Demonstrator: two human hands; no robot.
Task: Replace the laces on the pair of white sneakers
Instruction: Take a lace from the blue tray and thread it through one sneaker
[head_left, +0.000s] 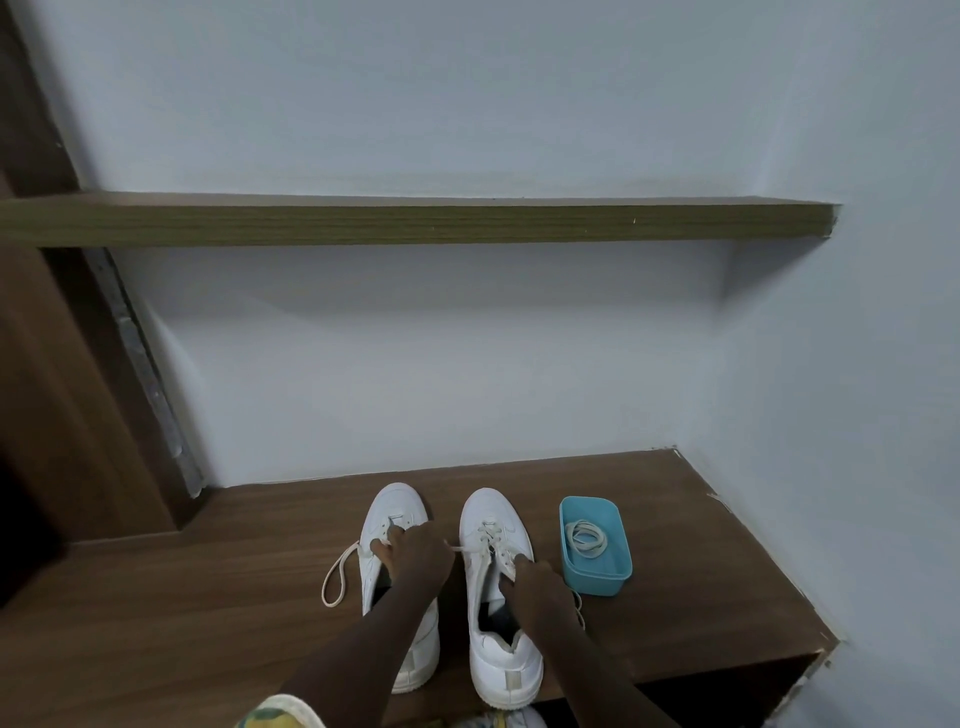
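Two white sneakers stand side by side on a brown wooden surface (208, 597), toes toward the wall. My left hand (415, 556) lies over the left sneaker (395, 512) and pinches its cream lace near the lower eyelets; a loop of that lace (337, 577) trails onto the wood at the left. My right hand (535, 582) holds the right sneaker (493, 514) at the right edge of its lacing, fingers curled on the lace there. A blue tub (597, 579) to the right holds a coiled pale lace (587, 538).
A pale wall rises just behind the shoes and another closes the right side. A wooden shelf (415, 223) juts out overhead. A dark wooden panel (62, 415) stands at the left. The surface's front edge drops off at the lower right.
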